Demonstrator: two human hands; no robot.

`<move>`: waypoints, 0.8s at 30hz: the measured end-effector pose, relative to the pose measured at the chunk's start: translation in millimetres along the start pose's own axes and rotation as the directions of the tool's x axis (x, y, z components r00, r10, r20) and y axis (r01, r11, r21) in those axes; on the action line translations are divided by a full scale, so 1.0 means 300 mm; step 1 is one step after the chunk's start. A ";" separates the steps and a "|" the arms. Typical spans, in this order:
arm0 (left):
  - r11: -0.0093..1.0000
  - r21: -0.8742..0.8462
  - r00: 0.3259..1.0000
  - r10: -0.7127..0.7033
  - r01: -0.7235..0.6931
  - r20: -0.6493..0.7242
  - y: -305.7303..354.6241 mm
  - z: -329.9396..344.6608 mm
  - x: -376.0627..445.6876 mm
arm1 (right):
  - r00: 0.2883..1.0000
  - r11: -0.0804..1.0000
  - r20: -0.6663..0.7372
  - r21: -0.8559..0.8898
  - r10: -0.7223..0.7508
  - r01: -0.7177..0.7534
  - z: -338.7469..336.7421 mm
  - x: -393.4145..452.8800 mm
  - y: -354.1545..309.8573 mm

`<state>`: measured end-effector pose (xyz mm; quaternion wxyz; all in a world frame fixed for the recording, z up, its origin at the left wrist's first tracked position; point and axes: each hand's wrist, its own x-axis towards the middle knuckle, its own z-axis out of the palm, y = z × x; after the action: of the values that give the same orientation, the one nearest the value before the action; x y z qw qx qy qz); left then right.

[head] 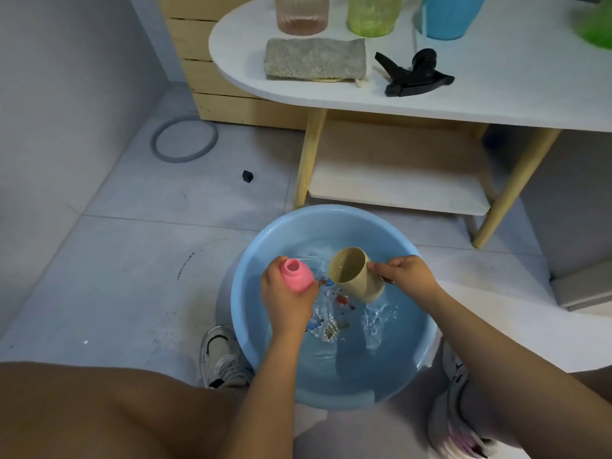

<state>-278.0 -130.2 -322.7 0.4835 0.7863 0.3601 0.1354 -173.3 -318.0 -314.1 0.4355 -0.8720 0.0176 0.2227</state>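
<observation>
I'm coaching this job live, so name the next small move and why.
Probably move the beige cup over the pink bottle and tip it further: the right hand holds the cup tilted, water inside, beside the bottle's open neck, which the left hand holds above the blue basin.

Grey tiled floor (pixel 132 246), grey walls (pixel 66 77).
White oval wooden-legged table (pixel 496 94) stands before what seems a slatted wooden crate (pixel 195 61).

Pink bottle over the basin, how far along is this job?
Done: the pink bottle is uncapped and the beige cup holds some water. In hand: the left hand grips the bottle, the right hand tilts the cup beside it over the blue basin. Left: the pour itself; the bottle's fill level is hidden.
</observation>
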 end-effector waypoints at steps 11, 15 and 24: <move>0.998 -0.013 0.995 0.058 -0.057 0.087 0.034 0.037 -0.030 | 0.961 0.958 -0.079 0.091 -0.266 0.273 -0.129 -0.074 -0.199; 0.999 -0.006 0.994 0.049 -0.049 0.099 0.043 0.044 -0.031 | 0.918 0.925 -0.118 -0.028 -0.378 0.378 -0.135 -0.099 -0.251; 0.997 -0.004 0.994 0.072 -0.072 0.087 0.047 0.047 -0.030 | 0.781 0.760 -0.101 -0.338 -0.616 0.556 -0.116 -0.136 -0.305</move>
<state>-270.3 -149.6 -316.3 0.4938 0.8038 0.3101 0.1184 -176.5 -294.8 -210.7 0.3466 -0.9053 -0.2451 -0.0168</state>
